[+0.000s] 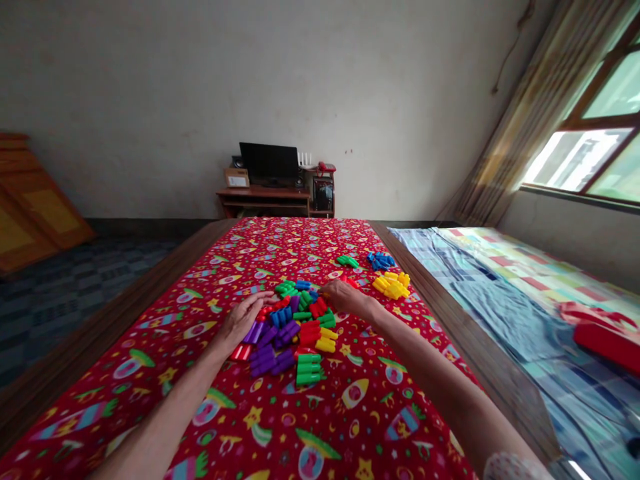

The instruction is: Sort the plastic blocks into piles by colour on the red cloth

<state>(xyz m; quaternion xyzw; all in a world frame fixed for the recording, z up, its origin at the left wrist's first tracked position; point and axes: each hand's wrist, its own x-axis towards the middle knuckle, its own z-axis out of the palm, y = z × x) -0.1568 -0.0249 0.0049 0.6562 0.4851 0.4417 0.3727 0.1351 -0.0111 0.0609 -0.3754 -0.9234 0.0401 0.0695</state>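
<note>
A heap of plastic peg blocks (293, 333) in purple, green, red, blue and yellow lies on the red rocket-print cloth (360, 413). My left hand (243, 320) rests at the heap's left edge, fingers stretched over purple and red pieces. My right hand (343, 295) lies at the heap's right side, fingers curled among the red pieces; what it grips is hidden. Beyond it sit sorted groups: yellow blocks (391, 285), blue blocks (381, 261) and green blocks (347, 261).
The cloth covers a long wooden table (100, 333). A bed with patchwork sheets (500, 293) stands to the right, with a red object (607, 343) on it. A desk with a monitor (269, 163) is by the far wall. Curtained window (595, 153) at right.
</note>
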